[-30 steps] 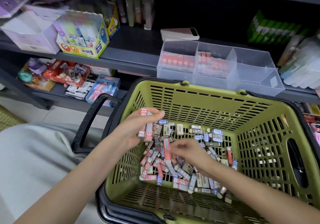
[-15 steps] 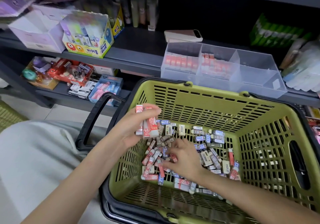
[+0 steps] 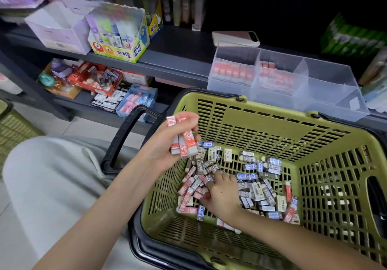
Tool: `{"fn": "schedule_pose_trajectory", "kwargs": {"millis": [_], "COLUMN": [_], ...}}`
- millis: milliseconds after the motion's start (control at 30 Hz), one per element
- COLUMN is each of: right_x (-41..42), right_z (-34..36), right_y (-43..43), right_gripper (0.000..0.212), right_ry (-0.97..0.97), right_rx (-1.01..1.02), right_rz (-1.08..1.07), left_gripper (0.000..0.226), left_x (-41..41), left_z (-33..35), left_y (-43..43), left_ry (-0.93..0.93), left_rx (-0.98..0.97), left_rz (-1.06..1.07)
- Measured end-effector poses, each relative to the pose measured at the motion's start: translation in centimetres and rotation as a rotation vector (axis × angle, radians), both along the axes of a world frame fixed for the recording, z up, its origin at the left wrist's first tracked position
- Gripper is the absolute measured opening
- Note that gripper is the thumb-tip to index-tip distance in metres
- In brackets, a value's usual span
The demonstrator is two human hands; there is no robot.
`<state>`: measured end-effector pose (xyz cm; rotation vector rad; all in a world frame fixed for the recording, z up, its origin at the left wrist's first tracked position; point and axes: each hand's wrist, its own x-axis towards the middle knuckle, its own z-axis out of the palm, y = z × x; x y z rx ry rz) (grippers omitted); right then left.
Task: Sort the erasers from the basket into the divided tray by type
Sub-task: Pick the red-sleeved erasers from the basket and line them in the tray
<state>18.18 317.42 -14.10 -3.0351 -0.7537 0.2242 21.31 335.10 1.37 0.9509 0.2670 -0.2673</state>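
1. Clamping red-sleeved rectangular erasers [image 3: 184, 144], my left hand [image 3: 165, 148] hovers over the olive plastic basket [image 3: 272, 127].
2. My right hand [image 3: 219, 192] touches the loose eraser pile [image 3: 259, 188]; its grip I cannot tell.
3. The clear divided plastic tray [image 3: 326, 94] lies forward and right of my left hand.

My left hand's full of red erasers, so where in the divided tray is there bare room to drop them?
In the divided tray, the right compartment, between the middle divider and the end wall, looks bare. The left compartment and middle compartment are crowded with red erasers.
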Motion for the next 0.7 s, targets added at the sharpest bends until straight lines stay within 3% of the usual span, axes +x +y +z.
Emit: {"fn": "schedule_pose_trajectory", "kwargs": {"millis": [200, 333, 467, 700], "right_x": [0.2, 0.7, 1.3, 2.3], "right_z": [-1.5, -1.1, -1.0, -1.2], "right_y": [0.4, 1.0, 0.2, -0.3], "right_gripper": [0.051, 0.046, 0.044, 0.042], "right_ry": [0.087, 0.095, 0.0, 0.155], "right_rx": [-0.069, -0.039, 0.064, 0.129], "right_rz": [0.036, 0.048, 0.126, 0.145], "left_gripper": [0.013, 0.016, 0.015, 0.013], "left_x": [0.0, 0.0, 0.0, 0.3], "left_z": [-0.1, -0.1, -0.1, -0.2], "left_y": [-0.1, -0.1, -0.2, -0.4], "left_ry": [0.006, 0.013, 0.053, 0.088], "left_rx": [0.031, 0.037, 0.024, -0.01], "left_rz": [0.004, 0.014, 0.039, 0.053]}}
